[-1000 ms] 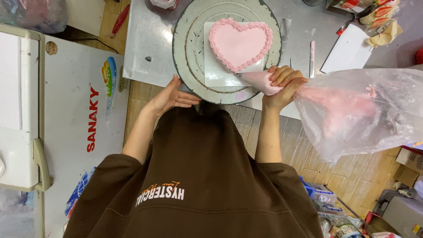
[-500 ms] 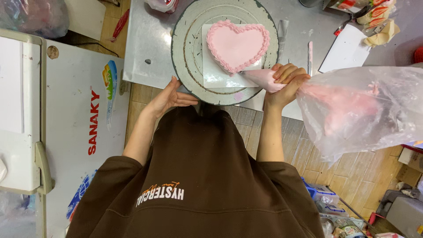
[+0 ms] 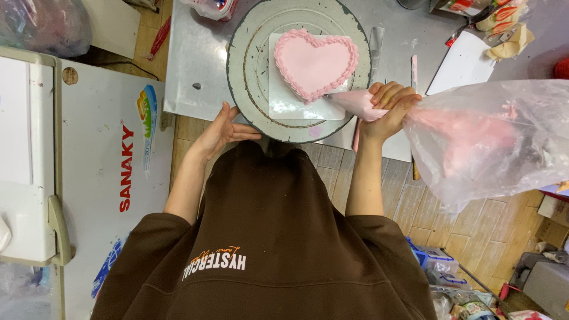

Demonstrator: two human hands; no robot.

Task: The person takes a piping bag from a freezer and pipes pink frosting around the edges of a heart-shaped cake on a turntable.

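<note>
A pink heart-shaped cake (image 3: 315, 61) with a piped shell border sits on a white square board (image 3: 284, 101) on a round grey turntable (image 3: 249, 77). My right hand (image 3: 388, 108) squeezes a clear piping bag (image 3: 468, 136) filled with pink cream, and its tip touches the cake's lower right edge. My left hand (image 3: 222, 129) rests against the near left rim of the turntable, fingers spread along it.
The turntable stands on a metal table (image 3: 189, 65). A white chest freezer (image 3: 77, 178) stands at the left. A white card (image 3: 463, 64) and a thin pink stick (image 3: 414, 65) lie right of the turntable. Boxes and clutter crowd the wooden floor at lower right.
The cake and turntable have turned slightly. The piping tip has stayed at the cake's lower right edge, and my left hand has stayed on the rim.
</note>
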